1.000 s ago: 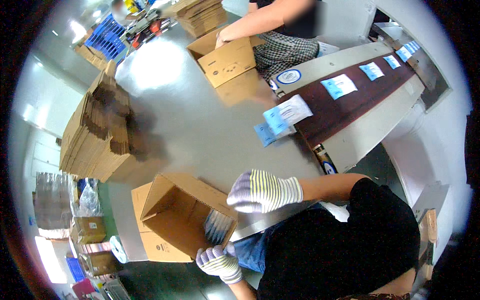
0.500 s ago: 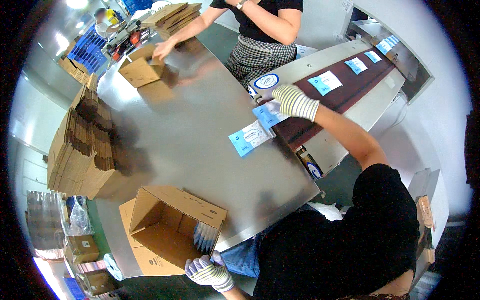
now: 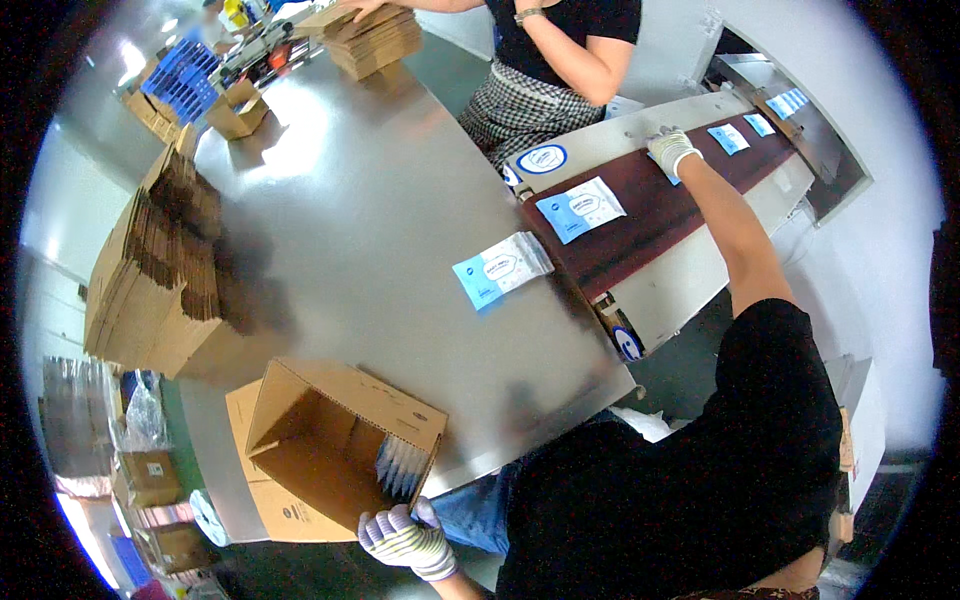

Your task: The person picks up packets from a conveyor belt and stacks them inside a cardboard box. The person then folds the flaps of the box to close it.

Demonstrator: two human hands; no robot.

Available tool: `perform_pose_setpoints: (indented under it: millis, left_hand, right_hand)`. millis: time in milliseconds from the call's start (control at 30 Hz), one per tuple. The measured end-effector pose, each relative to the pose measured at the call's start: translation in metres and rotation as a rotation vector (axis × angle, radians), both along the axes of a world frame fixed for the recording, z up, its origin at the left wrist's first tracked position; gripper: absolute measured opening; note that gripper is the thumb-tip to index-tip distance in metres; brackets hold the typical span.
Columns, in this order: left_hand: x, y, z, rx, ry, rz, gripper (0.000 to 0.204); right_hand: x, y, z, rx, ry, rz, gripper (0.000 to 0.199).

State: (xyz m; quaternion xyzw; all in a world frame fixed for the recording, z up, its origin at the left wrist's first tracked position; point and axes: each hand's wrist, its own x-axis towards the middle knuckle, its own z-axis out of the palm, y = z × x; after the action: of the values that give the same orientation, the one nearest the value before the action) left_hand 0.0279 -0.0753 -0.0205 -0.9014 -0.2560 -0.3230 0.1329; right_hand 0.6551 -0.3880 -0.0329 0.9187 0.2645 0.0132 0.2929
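Observation:
My left hand [image 3: 408, 540], in a striped knit glove, grips the near rim of an open cardboard box [image 3: 345, 405] tilted toward me. Inside it, several light-blue packets [image 3: 402, 468] stand in a row at the right. My right hand [image 3: 674, 148], gloved alike, reaches far over the dark red conveyor belt [image 3: 640, 215]. Its fingers are stretched out above a packet [image 3: 668, 172] that they partly cover; whether they touch it is unclear. Nearer on the belt lies a blue-and-white packet [image 3: 580, 210]. Another packet [image 3: 500, 270] rests on the metal table [image 3: 390, 200] by the belt's end.
More packets [image 3: 728, 139] lie along the belt toward a wall opening. Stacked flat cardboard [image 3: 150, 280] lines the table's left side, with another stack [image 3: 370, 42] at the back. A small open box [image 3: 237, 110] stands far left. Across the table is a person [image 3: 560, 60] in black.
My right hand has moved from the belt's near end farther up the belt. Packets have shifted toward the table. The co-worker's hand left the small box, now farther away, for the back stack.

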Motion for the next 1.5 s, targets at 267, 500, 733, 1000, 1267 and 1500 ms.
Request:
perform_pose_setpoints:
  millis: [267, 500, 733, 1000, 1267, 1500]
  left_hand:
    - [-0.005, 0.003, -0.002, 0.014, 0.031, -0.002, 0.038]
    - [-0.002, 0.004, 0.000, 0.007, 0.011, 0.000, 0.041]
    - [-0.003, 0.004, 0.008, -0.023, 0.000, -0.031, 0.032]
    - [-0.010, 0.009, 0.010, -0.093, -0.011, -0.023, 0.033]
    - [0.002, 0.013, 0.014, -0.023, -0.048, -0.036, 0.036]
    - [0.003, 0.002, 0.010, -0.087, -0.001, -0.063, 0.036]
  right_hand:
    - [-0.017, 0.044, 0.018, 0.050, 0.281, 0.026, 0.039]
    - [-0.091, 0.158, 0.051, 0.278, 0.764, 0.497, 0.054]
    - [-0.132, 0.260, -0.030, 0.289, 0.995, 0.583, 0.059]
    - [-0.269, 0.226, -0.007, 0.126, 0.504, 0.880, 0.051]
    - [-0.318, 0.163, -0.071, 0.972, 1.217, 0.532, 0.073]
    - [-0.325, 0.186, -0.109, 1.502, 1.442, 0.448, 0.044]
